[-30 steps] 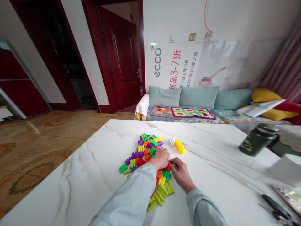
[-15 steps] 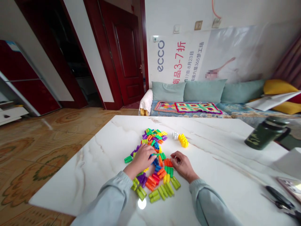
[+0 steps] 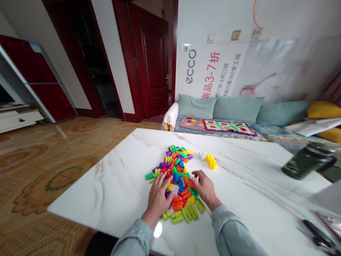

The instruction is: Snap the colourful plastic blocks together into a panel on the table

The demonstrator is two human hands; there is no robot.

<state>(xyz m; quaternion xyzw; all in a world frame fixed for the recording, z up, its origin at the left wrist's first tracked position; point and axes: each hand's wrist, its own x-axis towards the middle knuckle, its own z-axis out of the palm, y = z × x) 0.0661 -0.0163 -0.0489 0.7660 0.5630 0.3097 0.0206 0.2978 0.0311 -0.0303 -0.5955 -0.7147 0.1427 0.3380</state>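
Over colorful blocks [image 3: 177, 179] — left hand [image 3: 160, 196] palm-down, fingers spread, right hand [image 3: 204, 185] curled — both grips seemingly empty.

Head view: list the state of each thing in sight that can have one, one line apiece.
Left hand: open, fingers spread by the pile
Right hand: partly open, fingers bent, at the pile's right edge
Multicoloured pieces: spread in a jumbled pile
Yellow pieces: clustered, apart from the pile
Red door: ajar
Red refrigerator: shut
Green mug: lid on, contents hidden
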